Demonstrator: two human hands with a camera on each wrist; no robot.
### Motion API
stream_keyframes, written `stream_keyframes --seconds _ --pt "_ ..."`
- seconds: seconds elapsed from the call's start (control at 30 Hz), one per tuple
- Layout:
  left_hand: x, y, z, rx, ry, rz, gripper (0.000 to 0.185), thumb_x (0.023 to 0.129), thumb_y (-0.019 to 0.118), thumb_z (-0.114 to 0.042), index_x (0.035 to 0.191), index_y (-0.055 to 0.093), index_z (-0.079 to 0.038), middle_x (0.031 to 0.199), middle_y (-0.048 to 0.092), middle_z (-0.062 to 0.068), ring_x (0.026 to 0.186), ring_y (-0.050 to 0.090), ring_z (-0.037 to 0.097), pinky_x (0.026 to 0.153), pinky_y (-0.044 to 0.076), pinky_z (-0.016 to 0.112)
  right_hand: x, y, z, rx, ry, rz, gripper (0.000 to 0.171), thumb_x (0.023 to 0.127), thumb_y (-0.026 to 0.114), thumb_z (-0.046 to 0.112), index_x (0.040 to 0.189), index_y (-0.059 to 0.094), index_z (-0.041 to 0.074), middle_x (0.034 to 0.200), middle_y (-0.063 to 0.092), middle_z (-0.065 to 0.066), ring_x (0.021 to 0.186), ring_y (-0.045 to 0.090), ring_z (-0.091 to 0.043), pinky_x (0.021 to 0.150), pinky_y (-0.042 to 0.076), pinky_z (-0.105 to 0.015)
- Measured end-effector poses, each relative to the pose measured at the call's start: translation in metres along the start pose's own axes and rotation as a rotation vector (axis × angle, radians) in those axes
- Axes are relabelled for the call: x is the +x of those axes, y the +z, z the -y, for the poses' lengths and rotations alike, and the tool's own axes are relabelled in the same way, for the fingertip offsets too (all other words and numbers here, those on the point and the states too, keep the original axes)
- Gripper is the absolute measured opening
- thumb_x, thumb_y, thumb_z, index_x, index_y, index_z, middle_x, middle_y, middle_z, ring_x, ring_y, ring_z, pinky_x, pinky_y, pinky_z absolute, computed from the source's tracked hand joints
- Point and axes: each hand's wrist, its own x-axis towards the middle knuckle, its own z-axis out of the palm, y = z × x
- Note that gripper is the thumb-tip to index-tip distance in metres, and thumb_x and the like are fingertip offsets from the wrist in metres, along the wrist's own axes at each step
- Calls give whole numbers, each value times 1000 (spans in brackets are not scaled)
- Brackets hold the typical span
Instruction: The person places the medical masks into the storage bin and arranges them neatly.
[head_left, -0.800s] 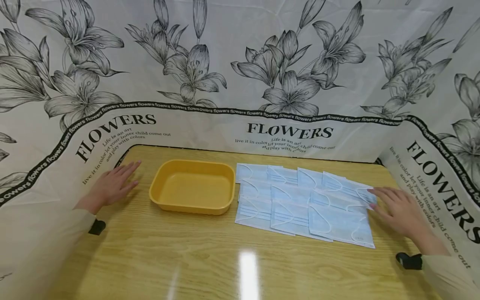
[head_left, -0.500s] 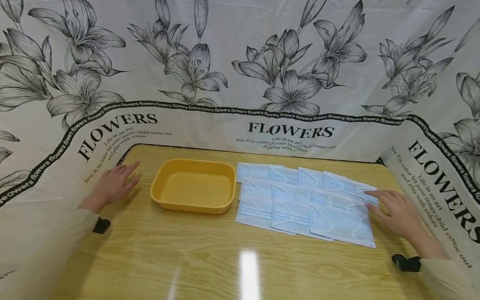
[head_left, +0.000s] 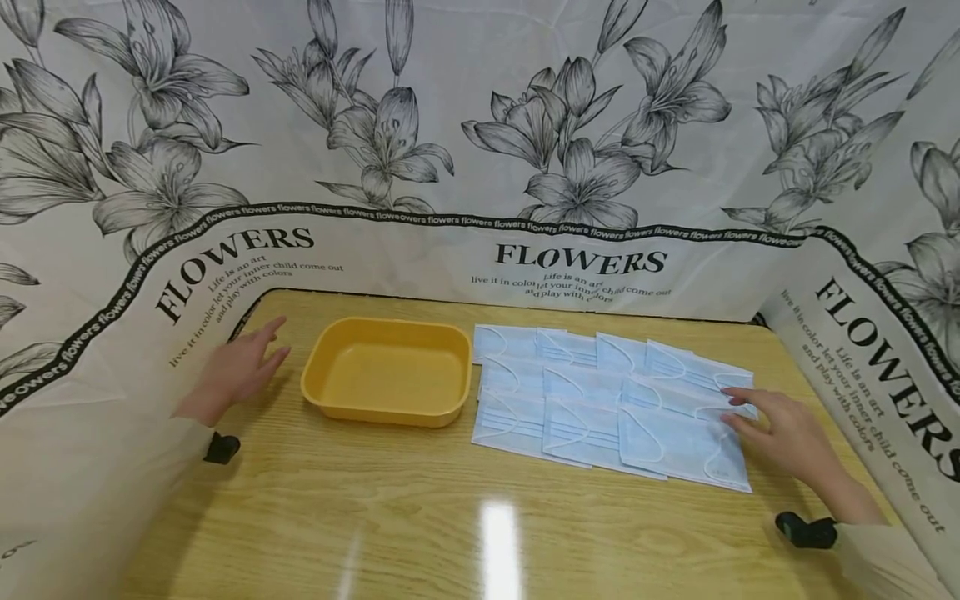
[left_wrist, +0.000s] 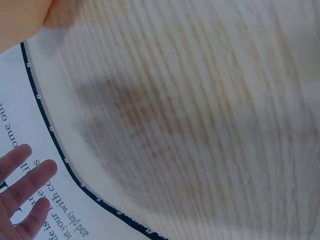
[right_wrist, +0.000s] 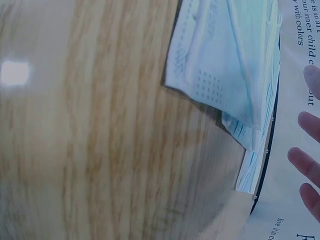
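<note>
Several light blue face masks [head_left: 607,400] lie spread in overlapping rows on the wooden table [head_left: 420,517], right of a yellow plastic tray [head_left: 387,371]. My right hand [head_left: 780,433] reaches in from the right, fingers straight, fingertips touching the right edge of the nearest masks [right_wrist: 225,55]. The fingers [right_wrist: 307,165] show at the right edge of the right wrist view. My left hand [head_left: 243,362] hovers open just left of the tray, holding nothing; its fingers [left_wrist: 25,192] show spread in the left wrist view.
A white cloth printed with black flowers and the word FLOWERS [head_left: 577,262] walls the table at the back and both sides. The tray holds nothing. A light glare [head_left: 498,542] lies on the front of the tabletop.
My right hand has slid left onto the edge of the masks. My left hand has lifted and moved a little right toward the tray.
</note>
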Motion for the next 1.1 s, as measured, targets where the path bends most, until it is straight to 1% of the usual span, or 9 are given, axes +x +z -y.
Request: stream_keyframes --seconds 0.1,0.23,0.37,0.5,0.67,0.8,0.9,1.0,1.1 --pt "2 -1 -5 -14 -4 -37 55 102 42 -31 148 27 -4 126 58 29 91 64 43 71 52 48 -2 1 2 -7 -3 9 40 77 80 21 112 68 7 93 72 -7 88 63 -33 76 43 -46" --pt "6 -3 -14 -3 -13 -93 53 101 47 -27 145 33 -3 118 63 27 79 65 38 54 48 38 -3 0 4 -17 24 42 42 74 82 23 112 68 9 89 72 -5 86 63 -32 73 45 -46" --pt "10 -2 -23 -9 -29 -117 51 101 45 -27 144 35 -2 117 64 26 94 65 41 71 51 49 -6 1 5 -7 66 113 41 77 80 28 112 68 9 91 71 -6 87 63 -33 73 46 -49" --pt "13 -2 -33 -32 -59 -113 50 102 43 -29 144 37 -3 119 63 27 99 63 44 79 49 56 -8 2 8 14 89 160 42 78 79 31 112 69 8 93 71 -8 87 63 -32 73 47 -50" --pt "18 -3 -40 -71 -119 -76 51 103 38 -34 145 37 -5 122 61 26 98 62 44 76 49 54 -10 3 12 39 130 211 49 78 78 39 114 67 8 96 70 -11 90 62 -33 75 46 -51" --pt "22 -3 -44 -140 -169 -38 54 101 42 -36 145 37 -5 125 59 26 101 61 44 75 49 53 -11 5 12 57 182 255 56 79 75 46 118 65 7 101 69 -15 93 61 -35 76 46 -54" --pt "24 -4 -47 -180 -202 -9 55 100 45 -37 143 39 -5 125 58 26 105 59 44 77 48 52 -12 7 12 54 216 257 58 79 75 47 119 65 6 101 67 -16 93 60 -33 75 47 -52" --pt "24 -4 -51 -211 -220 7 53 100 46 -36 141 41 -3 125 58 27 108 57 44 83 47 53 -13 8 12 50 251 271 61 79 75 48 119 64 5 98 64 -14 88 57 -28 71 46 -46" --pt "24 -4 -53 -251 -226 5 50 100 47 -32 139 43 -1 124 59 28 108 57 43 86 46 54 -12 8 11 65 287 304 63 80 73 49 120 63 3 89 57 -10 81 49 -22 65 40 -37"
